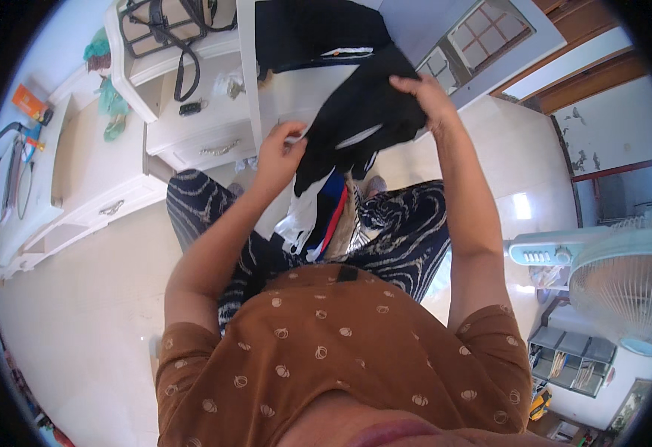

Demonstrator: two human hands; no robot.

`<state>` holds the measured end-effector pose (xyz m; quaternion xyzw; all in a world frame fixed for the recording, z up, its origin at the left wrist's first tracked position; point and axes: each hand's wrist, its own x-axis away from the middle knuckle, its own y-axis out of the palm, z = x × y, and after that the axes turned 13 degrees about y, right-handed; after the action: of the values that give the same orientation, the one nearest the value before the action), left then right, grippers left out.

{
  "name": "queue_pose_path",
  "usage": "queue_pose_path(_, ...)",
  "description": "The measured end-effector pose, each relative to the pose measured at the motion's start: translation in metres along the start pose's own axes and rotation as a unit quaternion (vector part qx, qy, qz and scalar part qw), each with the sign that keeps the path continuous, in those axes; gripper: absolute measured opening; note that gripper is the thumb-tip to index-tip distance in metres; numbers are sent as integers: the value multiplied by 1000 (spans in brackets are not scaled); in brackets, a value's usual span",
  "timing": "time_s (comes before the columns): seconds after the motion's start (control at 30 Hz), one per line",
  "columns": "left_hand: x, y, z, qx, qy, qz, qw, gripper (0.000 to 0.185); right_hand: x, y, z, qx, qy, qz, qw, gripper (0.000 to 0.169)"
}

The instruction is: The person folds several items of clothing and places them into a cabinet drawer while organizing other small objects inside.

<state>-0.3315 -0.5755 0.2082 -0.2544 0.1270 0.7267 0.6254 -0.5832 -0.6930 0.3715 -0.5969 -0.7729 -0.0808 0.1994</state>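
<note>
A black garment [354, 112] with white stripes hangs stretched between my two hands, above my lap. My left hand [281, 153] pinches its left edge between thumb and fingers. At the upper right side, my right hand [423, 100] grips the cloth, thumb on top. Beneath the garment, between my knees, lies a bunch of clothes: white cloth [298, 218], blue, black and red cloth [328, 215] and beige cloth [341, 234]. Behind it, a pile of dark folded clothes [320, 33] sits inside an open white cabinet [289, 98].
The mirrored cabinet door [477, 44] stands open at upper right. To the left, a white dresser [191, 139] carries a handbag [161, 25] with a dangling strap and a car key [190, 107]. A fan [611, 274] stands at right, near grey storage boxes [572, 357].
</note>
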Motion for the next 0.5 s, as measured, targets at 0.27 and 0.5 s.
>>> queue_pose_path(0.27,10,44,-32,-30,-48,-177,983,22,-109,-3,-151,-16,-144,-15,989,41)
queue_pose_path(0.5,3,52,-39,-156,-34,-334,929,28,-245,-55,-192,-23,-211,-3,977,45)
